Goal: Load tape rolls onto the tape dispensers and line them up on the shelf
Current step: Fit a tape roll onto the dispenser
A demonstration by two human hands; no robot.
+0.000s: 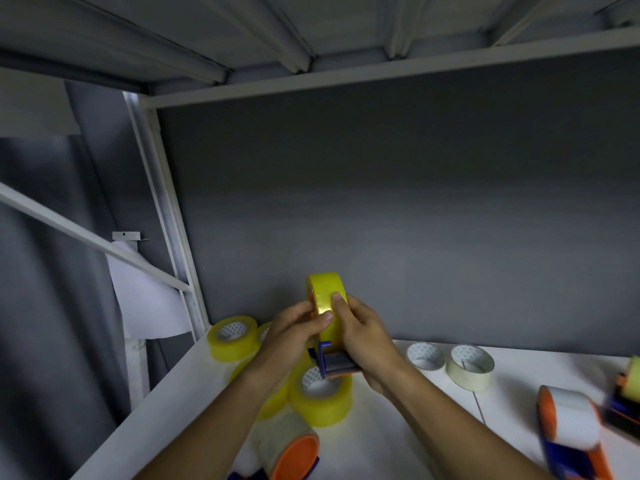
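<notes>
in the lower centre of the frame both hands hold a yellow tape roll (323, 299) upright on a blue tape dispenser (334, 362), lifted above the white shelf (398, 427). the left hand (294, 332) curls its fingers round the roll's left side with the thumb laid across the tread, and the right hand (365, 337) wraps the dispenser's handle while its thumb presses the tread from the right; both are closed on what they carry, neither spread wide. the roll looks stiff and fairly light, a hard ring with a smooth glossy tread that could slip under a thumb, so the flat side faces and the core seem the surer places to take hold; whether the core is fully seated on the dispenser's hub is hidden by the fingers. the dispenser is rigid plastic, best held by the handle and away from the cutting end. no boxes or bins show; the shelf itself holds the stock: spare yellow rolls (233, 337) lying flat at lower left, two pale rolls (471, 367) at right of centre, a loaded orange dispenser (294, 448) at the bottom edge, and another orange and blue dispenser (571, 434) at lower right, blurred.
</notes>
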